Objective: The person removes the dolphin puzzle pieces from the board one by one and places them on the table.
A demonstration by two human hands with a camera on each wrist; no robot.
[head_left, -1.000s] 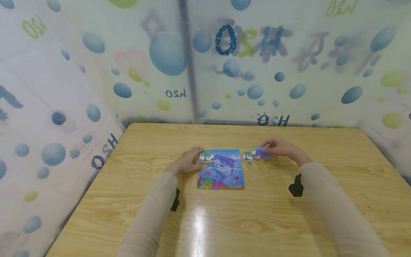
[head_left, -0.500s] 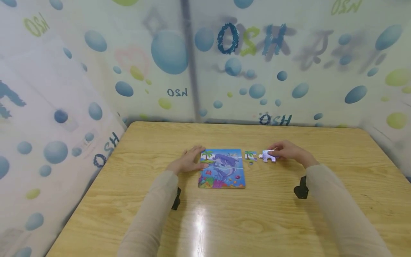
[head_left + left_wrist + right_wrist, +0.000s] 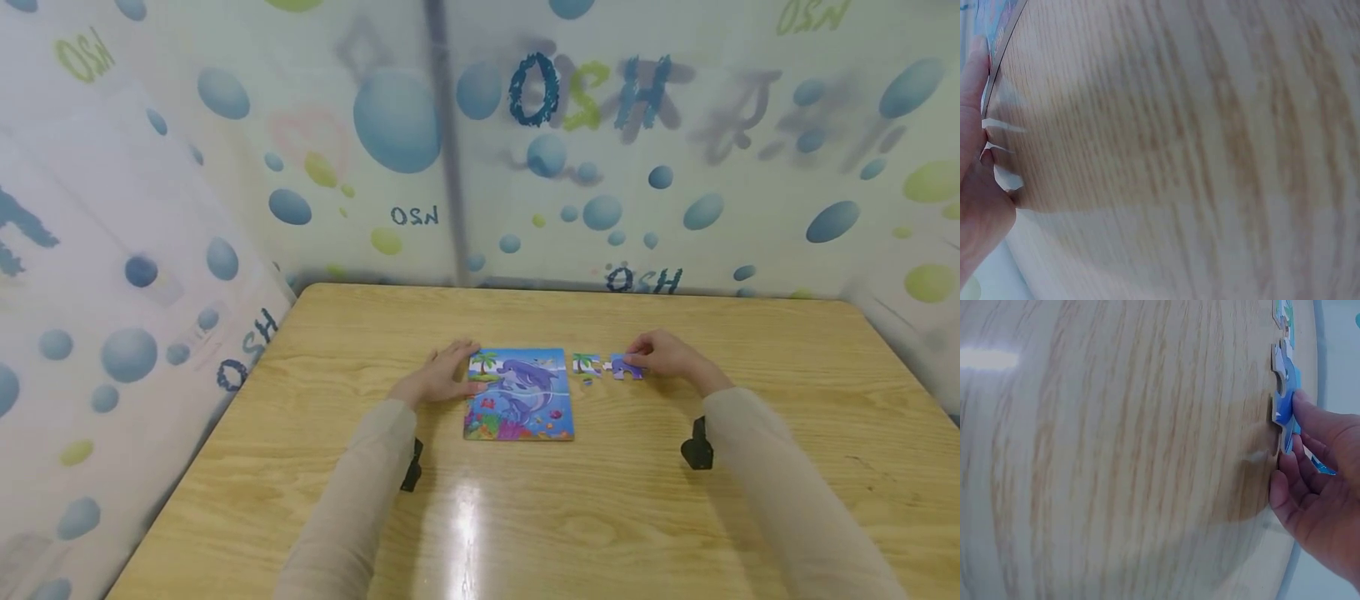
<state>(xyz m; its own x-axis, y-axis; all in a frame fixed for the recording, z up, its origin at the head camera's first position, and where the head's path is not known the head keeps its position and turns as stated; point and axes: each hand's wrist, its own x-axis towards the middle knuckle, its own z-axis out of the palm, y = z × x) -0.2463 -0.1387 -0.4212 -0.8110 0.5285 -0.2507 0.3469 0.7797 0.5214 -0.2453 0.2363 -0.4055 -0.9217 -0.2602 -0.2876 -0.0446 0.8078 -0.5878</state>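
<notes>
A square dolphin jigsaw puzzle [image 3: 519,408] lies flat on the table. At its left edge is my left hand [image 3: 435,377], fingers spread by the upper left corner and thumb resting on the picture. In the left wrist view this thumb [image 3: 974,72] reaches over the board's edge. To the right of the board my right hand [image 3: 667,357] pinches a blue and purple puzzle piece [image 3: 1285,403] by its right side, thumb on top. Left of that piece lies a palm tree puzzle piece [image 3: 585,365], close to the held one; whether they touch I cannot tell.
The pale wood table [image 3: 525,517] extends around the puzzle on all sides. Behind it hangs a curtain [image 3: 315,250] printed with blue and green bubbles. Black wrist cameras [image 3: 697,450] hang under both sleeves. A bright reflection shows on the near tabletop.
The held piece has moved slightly right, away from the palm tree piece. Half a second ago it shone with glare; now its picture shows. My left hand stays on the board.
</notes>
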